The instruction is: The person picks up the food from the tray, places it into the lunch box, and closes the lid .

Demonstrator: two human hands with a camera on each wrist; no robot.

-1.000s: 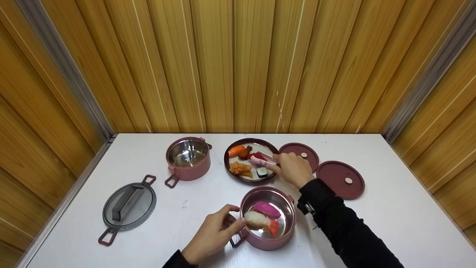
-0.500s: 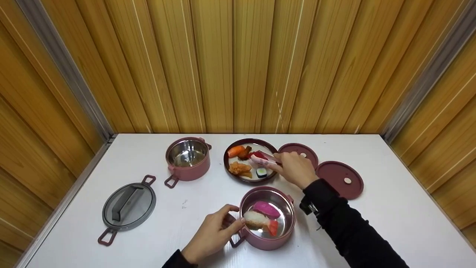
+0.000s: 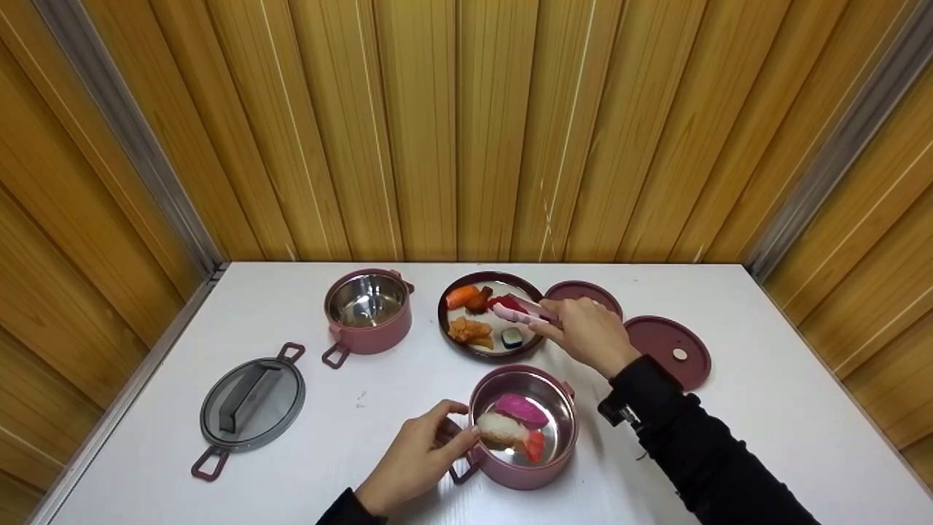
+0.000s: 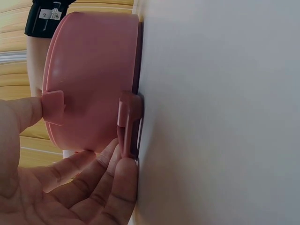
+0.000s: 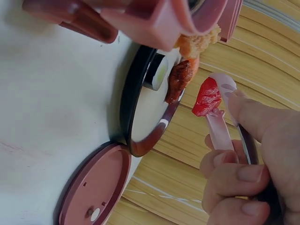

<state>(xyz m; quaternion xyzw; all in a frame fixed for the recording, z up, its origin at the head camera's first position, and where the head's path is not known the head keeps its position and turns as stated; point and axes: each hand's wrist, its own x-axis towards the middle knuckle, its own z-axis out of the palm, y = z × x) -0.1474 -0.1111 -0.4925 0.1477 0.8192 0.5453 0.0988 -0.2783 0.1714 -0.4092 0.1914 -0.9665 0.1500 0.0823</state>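
Observation:
With its thumb on the rim tab and its fingers by the handle, my left hand [image 3: 415, 453] steadies a pink pot [image 3: 521, 478]. Inside that pot lie a shrimp nigiri [image 3: 503, 429] and a magenta oval piece [image 3: 522, 410]. My right hand [image 3: 594, 332] grips pale pink tongs [image 5: 219, 130]. A red, meat-like piece [image 5: 207, 97] sits between the tips of the tongs, over the dark-rimmed plate [image 3: 444, 327]. Still on the plate are an orange-topped piece [image 3: 462, 296], a brown piece [image 5: 179, 80], fried pieces [image 3: 470, 329] and a sushi roll [image 3: 512, 337].
A second pink pot [image 3: 375, 338] with a bare steel inside stands at the back left. The grey lid [image 3: 253, 405] with its long handle lies at the left. Two maroon discs [image 3: 660, 339] [image 5: 96, 187] rest right of the plate, under and beside my right arm.
My right hand has shifted slightly to the right and toward me, with the tongs and the red piece. The left hand and the pot under it stay almost in place.

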